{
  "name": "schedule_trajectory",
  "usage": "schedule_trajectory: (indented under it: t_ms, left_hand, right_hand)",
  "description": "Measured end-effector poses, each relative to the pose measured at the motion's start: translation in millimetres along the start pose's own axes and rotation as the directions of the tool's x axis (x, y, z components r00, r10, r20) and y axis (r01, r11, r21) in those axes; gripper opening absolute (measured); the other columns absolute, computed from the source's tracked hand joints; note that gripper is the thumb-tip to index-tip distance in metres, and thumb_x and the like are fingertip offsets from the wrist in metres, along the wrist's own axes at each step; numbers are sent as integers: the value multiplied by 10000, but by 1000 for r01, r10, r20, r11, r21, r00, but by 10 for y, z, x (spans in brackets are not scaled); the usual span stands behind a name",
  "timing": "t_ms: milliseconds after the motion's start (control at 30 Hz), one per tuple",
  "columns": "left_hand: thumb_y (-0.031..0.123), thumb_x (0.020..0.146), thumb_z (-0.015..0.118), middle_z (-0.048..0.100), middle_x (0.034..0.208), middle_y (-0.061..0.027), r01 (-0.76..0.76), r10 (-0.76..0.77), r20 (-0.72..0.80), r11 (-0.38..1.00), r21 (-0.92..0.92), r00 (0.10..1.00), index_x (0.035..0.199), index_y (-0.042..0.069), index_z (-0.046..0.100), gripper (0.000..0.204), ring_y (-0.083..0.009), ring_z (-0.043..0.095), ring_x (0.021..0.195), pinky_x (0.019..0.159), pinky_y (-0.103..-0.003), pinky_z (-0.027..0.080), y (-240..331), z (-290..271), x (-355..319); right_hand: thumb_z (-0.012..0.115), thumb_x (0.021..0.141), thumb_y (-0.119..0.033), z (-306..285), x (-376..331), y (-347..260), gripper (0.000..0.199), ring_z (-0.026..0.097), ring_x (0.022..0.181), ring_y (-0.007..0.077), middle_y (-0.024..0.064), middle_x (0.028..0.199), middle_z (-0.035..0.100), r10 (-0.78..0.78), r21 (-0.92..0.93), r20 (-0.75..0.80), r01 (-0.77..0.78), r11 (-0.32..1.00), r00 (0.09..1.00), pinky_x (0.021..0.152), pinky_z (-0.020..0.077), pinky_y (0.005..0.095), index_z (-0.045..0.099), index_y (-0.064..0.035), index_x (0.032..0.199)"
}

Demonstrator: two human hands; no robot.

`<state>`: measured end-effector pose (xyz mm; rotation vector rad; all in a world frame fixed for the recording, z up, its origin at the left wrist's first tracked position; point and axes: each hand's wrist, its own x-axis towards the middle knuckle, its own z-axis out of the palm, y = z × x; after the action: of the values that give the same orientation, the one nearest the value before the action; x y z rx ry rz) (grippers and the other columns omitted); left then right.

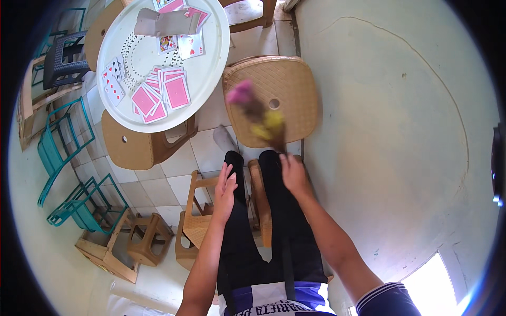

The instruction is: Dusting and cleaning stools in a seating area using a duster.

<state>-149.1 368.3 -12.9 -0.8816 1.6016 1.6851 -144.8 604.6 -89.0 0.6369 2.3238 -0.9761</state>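
Note:
My right hand (293, 175) is closed around the lower end of what looks like a feather duster (257, 112), with pink, brown and yellow parts smeared by motion. The duster stretches up and to the left over the seat of a tan woven-pattern plastic stool (299, 95) that has a round hole in its middle. Whether it touches the seat I cannot tell. Above my left knee, my left hand (225, 192) is held up with its fingers stretched out and nothing in it. My legs in black trousers lie between the two forearms.
A round white table (208, 79) at the upper left bears pink-backed playing cards (176, 90) and an opened cardboard box (167, 23). More tan stools (126, 142) surround it. Teal metal frames (87, 210) stand at the far left. A pale wall (385, 116) rises close on the right.

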Motion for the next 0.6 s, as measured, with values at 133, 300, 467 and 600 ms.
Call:
schedule_trajectory:
  t_ms: [133,300,467,600]
  left_hand:
    - [370,1043,445,349,1560,-135,27,-26,32,999,-21,999,1560,85,219,632,-270,414,1388,1067,-387,408,18,98,27]
    - [405,1049,401,355,1555,-137,48,-47,35,999,-26,998,1562,87,213,632,-279,410,1391,1078,-393,398,29,99,14]
    - [409,1049,395,353,1555,-141,57,-57,11,998,-19,998,1561,84,214,633,-281,408,1392,1076,-388,400,46,11,-21]
    - [417,1048,394,353,1555,-142,48,-48,15,999,-12,999,1561,84,214,637,-278,410,1391,1076,-386,400,117,15,-12]
  right_hand:
    - [391,1045,-409,-14,247,389,500,588,942,505,319,992,632,293,274,-308,-211,938,905,814,458,523,599,45,1016]
    - [422,1037,-384,270,-7,3,446,568,893,537,344,853,602,102,205,-90,-82,975,991,737,461,554,552,31,939]
    - [497,1003,-373,199,-187,-179,339,588,831,507,290,819,624,-132,8,134,132,991,982,687,452,581,524,-37,970]
    - [442,1030,-390,100,67,187,417,593,820,505,278,815,633,155,163,-245,-117,980,957,692,447,563,549,-1,924]
